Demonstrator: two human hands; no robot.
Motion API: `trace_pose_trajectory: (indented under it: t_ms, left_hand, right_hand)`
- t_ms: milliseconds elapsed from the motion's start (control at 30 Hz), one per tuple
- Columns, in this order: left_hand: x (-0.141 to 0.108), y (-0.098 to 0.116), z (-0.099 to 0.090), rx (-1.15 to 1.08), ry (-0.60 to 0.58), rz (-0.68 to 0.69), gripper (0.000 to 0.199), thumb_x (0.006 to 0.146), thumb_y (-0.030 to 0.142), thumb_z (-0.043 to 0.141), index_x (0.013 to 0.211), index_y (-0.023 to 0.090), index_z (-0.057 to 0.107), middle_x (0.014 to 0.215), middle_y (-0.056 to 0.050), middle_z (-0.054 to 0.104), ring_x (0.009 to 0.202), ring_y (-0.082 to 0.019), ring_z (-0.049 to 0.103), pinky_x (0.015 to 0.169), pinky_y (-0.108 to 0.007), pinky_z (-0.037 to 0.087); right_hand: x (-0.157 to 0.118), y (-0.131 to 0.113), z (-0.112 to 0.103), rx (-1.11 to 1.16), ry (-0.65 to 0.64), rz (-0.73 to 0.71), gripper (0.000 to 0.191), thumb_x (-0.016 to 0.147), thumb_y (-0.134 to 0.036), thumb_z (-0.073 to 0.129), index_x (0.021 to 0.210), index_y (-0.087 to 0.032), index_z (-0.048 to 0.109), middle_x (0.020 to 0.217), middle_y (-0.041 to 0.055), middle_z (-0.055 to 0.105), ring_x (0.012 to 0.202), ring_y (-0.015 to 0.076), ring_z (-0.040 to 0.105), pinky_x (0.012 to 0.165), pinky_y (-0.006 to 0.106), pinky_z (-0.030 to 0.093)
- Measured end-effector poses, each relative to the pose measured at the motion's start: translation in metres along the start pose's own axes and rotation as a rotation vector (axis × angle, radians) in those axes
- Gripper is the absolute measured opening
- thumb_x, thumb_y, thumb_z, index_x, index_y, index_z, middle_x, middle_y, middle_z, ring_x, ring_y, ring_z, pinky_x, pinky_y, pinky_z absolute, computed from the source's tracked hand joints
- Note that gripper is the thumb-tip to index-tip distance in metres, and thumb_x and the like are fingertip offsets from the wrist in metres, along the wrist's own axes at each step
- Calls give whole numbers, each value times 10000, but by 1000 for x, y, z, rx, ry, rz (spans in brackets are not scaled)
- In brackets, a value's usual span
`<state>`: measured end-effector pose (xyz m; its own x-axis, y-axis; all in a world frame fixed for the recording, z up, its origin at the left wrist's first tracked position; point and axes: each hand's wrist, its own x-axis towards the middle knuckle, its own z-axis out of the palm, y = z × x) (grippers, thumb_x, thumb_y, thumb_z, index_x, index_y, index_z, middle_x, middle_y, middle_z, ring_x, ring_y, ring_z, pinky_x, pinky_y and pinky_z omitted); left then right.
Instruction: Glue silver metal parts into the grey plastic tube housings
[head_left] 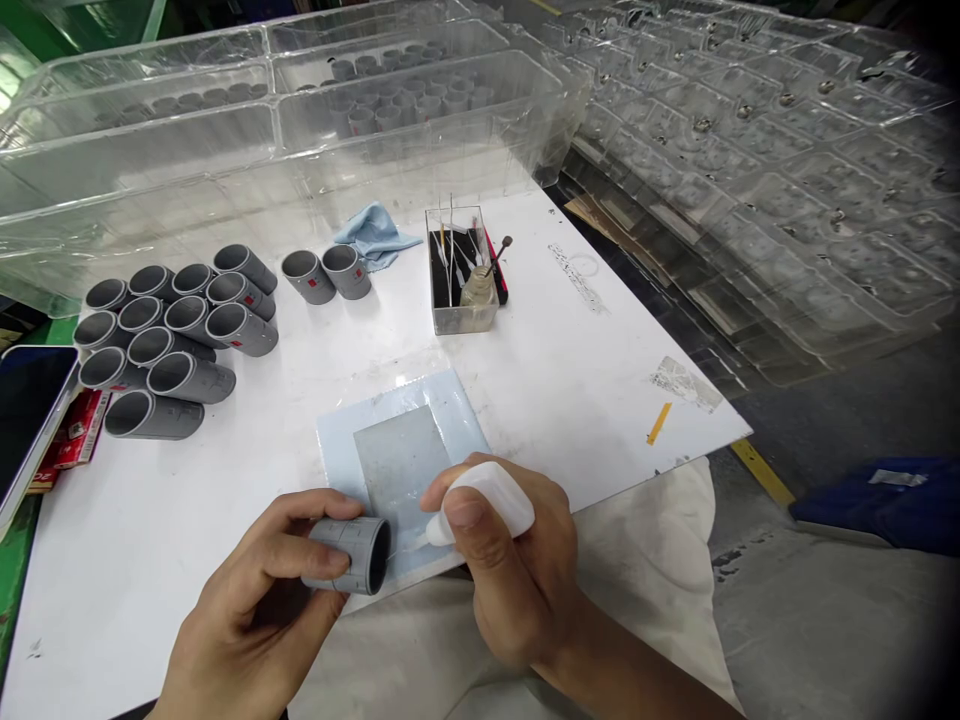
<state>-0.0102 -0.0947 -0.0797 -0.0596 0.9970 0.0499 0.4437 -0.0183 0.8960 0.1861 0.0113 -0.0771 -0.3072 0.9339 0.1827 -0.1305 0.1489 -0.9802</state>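
1. Left grip (255,590): closed around a grey plastic pipe sleeve (352,553), fingers over the top and thumb along the side. The sleeve lies on its side, held just above the near edge of the pale blue sheet, open end toward the right hand.
2. Right grip (510,570): closed on a white squeeze bottle (491,505), tilted low, its narrow nozzle (427,537) just beside the sleeve's open end.
3. Pale blue sheet (397,450): flat on the white table (600,380), a grey square plate (397,465) on top.
4. Sleeve group (172,330): about a dozen like sleeves on their sides, packed together at the left.
5. Sleeve pair (326,272): two sleeves set apart, nearer the middle, each with a small red mark.
6. Clear box (463,310): holds thin brushes and a small glass bottle (478,288); a blue cloth (373,235) lies near it.
7. Clear plastic trays (300,130): beyond the table, some holding more sleeves.
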Motion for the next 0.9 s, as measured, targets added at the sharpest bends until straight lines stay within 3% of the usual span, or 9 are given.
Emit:
trace_pose_trajectory:
  t_ms: [467, 700, 900]
  left_hand:
    - [2, 1, 0, 25, 1, 26, 353, 971, -31, 534, 1047, 309, 590, 1298, -16, 616, 1271, -156, 624, 916, -217, 587]
    - [3, 3, 0, 44, 15, 27, 353, 963, -35, 535, 1038, 305, 591, 1284, -22, 632, 1252, -161, 641, 914, -231, 590]
    - [2, 0, 1, -6, 35, 32, 346, 958, -13, 580, 1092, 304, 616, 1290, -35, 649, 1280, -168, 628, 924, -223, 603]
  right_hand:
    - [-2, 2, -1, -115, 72, 10, 326, 1031, -422, 559, 812, -230, 705, 519, -42, 479, 464, 141, 502, 423, 282, 381]
    - [-2, 4, -1, -119, 109, -1, 362, 1049, -442, 534, 820, -229, 716, 539, -35, 482, 485, 138, 497, 455, 281, 390]
    - [-5, 6, -2, -18, 116, 20, 319, 1036, -426, 573, 839, -228, 728, 545, -38, 469, 484, 126, 458, 442, 275, 328]
